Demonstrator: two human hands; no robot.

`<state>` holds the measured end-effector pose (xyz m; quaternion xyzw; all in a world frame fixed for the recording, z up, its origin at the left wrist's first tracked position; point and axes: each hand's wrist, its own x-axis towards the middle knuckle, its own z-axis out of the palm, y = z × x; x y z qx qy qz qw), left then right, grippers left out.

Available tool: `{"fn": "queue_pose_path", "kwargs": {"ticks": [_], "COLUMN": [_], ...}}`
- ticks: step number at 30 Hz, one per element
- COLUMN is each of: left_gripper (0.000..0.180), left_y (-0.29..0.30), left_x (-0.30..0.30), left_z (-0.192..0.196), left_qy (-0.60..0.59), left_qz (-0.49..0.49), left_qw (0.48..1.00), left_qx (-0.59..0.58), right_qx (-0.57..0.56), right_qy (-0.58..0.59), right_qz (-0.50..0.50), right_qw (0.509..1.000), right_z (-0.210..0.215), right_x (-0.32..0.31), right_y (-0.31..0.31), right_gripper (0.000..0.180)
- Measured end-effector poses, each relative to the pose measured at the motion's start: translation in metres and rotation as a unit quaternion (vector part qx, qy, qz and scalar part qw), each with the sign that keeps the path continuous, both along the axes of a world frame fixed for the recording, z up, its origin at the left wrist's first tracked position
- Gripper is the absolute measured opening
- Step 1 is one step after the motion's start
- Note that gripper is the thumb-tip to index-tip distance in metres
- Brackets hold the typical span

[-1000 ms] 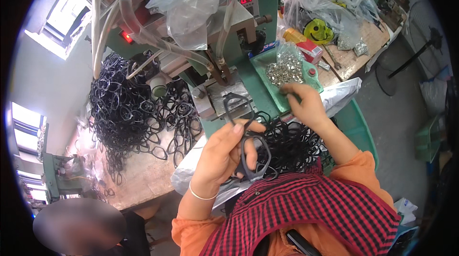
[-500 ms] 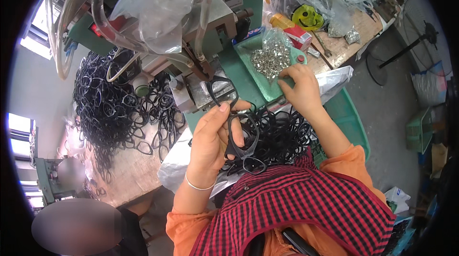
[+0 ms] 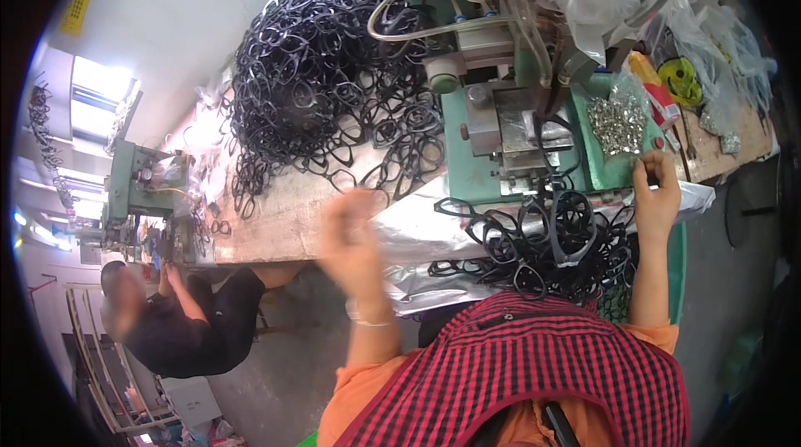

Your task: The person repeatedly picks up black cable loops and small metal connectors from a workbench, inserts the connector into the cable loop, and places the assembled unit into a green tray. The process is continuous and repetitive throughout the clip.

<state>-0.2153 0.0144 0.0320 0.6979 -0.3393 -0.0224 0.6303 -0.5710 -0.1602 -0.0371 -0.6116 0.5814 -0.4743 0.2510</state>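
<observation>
My left hand (image 3: 349,242) is smeared by motion over the front edge of the table, left of the silver sheet; whether its fingers hold anything does not show. At the right, my right hand (image 3: 657,196) is beside the red button (image 3: 658,143) and the green tray (image 3: 613,171) of small shiny metal parts (image 3: 617,124). Its thumb and fingertips curl together in a pinch, and what is between them is too small to make out. A black eyeglass frame (image 3: 557,234) hangs at the press's metal jig (image 3: 534,126), above a heap of black frames (image 3: 509,238) at my lap.
A large pile of black frames (image 3: 292,88) covers the table's left part. The green press (image 3: 455,134) with hoses stands ahead. Plastic bags (image 3: 726,46) and a wrench (image 3: 689,134) lie right. A co-worker (image 3: 200,313) sits far left by another machine (image 3: 138,184).
My view has swung left. My left hand has let go of the eyeglass frame, now at the press, and moved away leftward. My right hand has drawn its fingers together beside the tray.
</observation>
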Motion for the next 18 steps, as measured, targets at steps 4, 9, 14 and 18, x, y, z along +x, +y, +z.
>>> {"fn": "queue_pose_path", "kwargs": {"ticks": [4,9,14,18], "left_gripper": [0.014,0.061,0.053,0.034], "left_y": [0.021,-0.005,-0.010,-0.037], "left_x": [0.117,0.194,0.256,0.180], "left_z": [0.027,-0.023,-0.163,-0.093], "left_qy": [-0.122,-0.157,-0.100,-0.147], "left_qz": [0.122,0.255,0.164,0.091], "left_qw": [0.984,0.869,0.949,0.967], "left_qx": [0.043,0.395,0.249,0.186], "right_qx": [-0.041,-0.018,-0.104,-0.106], "right_qy": [0.006,-0.019,0.087,0.093], "right_qz": [0.051,0.075,0.010,-0.053], "right_qw": [0.998,0.997,0.991,0.989], "right_z": [0.019,0.017,0.013,0.004], "right_x": [0.018,0.043,0.019,-0.026], "right_y": [-0.007,-0.027,-0.013,0.002], "right_gripper": [0.015,0.017,0.012,0.010]}}
